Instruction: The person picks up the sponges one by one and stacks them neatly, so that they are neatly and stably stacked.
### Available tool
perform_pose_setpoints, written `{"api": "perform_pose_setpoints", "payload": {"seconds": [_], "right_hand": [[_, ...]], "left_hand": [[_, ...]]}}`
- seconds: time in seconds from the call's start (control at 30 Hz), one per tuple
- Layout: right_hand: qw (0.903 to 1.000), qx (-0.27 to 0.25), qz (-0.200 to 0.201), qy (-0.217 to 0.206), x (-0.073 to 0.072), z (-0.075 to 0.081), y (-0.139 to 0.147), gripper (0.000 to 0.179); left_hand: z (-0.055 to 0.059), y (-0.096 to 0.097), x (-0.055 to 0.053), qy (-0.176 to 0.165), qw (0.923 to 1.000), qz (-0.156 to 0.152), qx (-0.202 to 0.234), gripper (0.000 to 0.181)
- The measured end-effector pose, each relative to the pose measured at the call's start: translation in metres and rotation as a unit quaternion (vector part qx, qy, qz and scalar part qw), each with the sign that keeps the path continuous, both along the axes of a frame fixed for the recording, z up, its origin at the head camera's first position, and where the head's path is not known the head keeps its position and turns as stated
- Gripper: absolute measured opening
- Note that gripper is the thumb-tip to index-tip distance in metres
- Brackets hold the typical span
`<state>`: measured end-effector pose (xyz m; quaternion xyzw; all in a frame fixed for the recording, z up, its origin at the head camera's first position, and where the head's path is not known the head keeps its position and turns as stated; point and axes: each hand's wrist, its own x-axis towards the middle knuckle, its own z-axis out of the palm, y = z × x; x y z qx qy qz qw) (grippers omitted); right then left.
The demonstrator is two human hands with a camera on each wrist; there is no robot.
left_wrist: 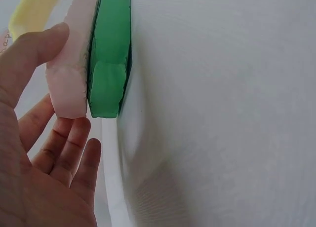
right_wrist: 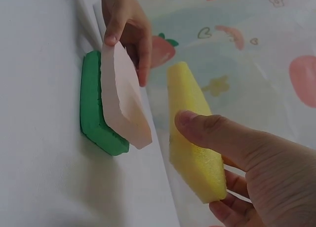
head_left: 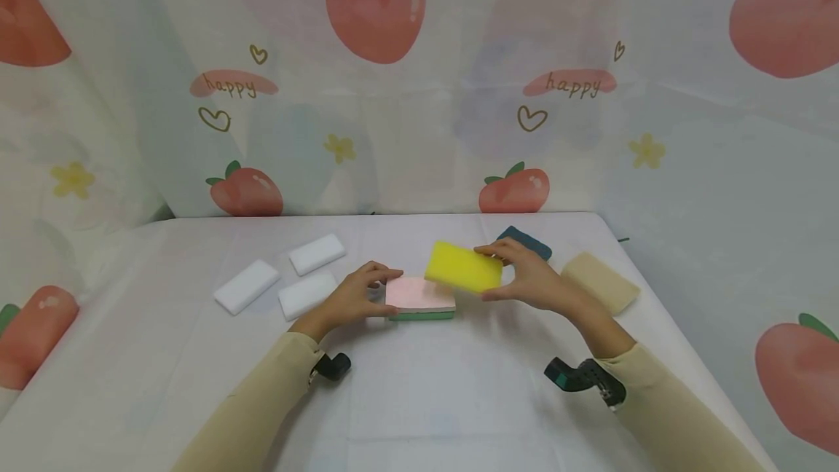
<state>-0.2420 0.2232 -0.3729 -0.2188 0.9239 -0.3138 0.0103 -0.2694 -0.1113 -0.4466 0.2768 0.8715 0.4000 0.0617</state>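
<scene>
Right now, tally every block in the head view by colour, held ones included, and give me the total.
White blocks: 3
Pink block: 1
Green block: 1
Yellow block: 1
Dark blue block: 1
Beige block: 1
Total: 8

I hold left hand [head_left: 354,297] pinching left end of pink block [head_left: 419,296], right hand [head_left: 539,281] raised to its right, gripping.

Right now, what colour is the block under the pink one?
The bottom block is green, clearest in the right wrist view.

Pale beige sleeves [head_left: 252,403]; black wrist cameras [head_left: 579,377] (the right one bears a green patch [head_left: 561,380]).
</scene>
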Motion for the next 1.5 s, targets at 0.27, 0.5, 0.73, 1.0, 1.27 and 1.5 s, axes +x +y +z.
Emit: {"api": "perform_pose_setpoints", "payload": {"seconds": [0.27, 0.5, 0.73, 1.0, 1.27, 1.5], "right_hand": [[0.9999, -0.006, 0.000, -0.013, -0.001, -0.002, -0.006, 0.073], [0.9998, -0.009, 0.013, -0.013, -0.003, -0.003, -0.010, 0.072], [0.9996, -0.004, 0.028, -0.005, -0.005, -0.003, -0.018, 0.071], [0.9989, -0.012, 0.043, -0.009, -0.007, -0.002, -0.026, 0.071], [0.9987, 0.000, 0.050, -0.003, -0.010, 0.000, -0.031, 0.073], [0.9985, -0.002, 0.052, -0.014, -0.011, -0.001, -0.035, 0.073]], "left_hand": [[-0.002, -0.003, -0.001, 0.004, 1.0000, -0.002, 0.008, 0.068], [-0.003, -0.005, -0.002, 0.002, 1.0000, 0.001, 0.010, 0.068], [-0.003, -0.005, -0.002, -0.002, 0.9999, -0.001, 0.014, 0.068], [-0.003, -0.004, -0.003, -0.009, 0.9997, 0.000, 0.024, 0.066], [-0.001, -0.005, -0.002, -0.021, 0.9996, 0.007, 0.019, 0.067], [-0.002, -0.004, -0.003, -0.023, 0.9996, 0.005, 0.017, 0.067]]}}
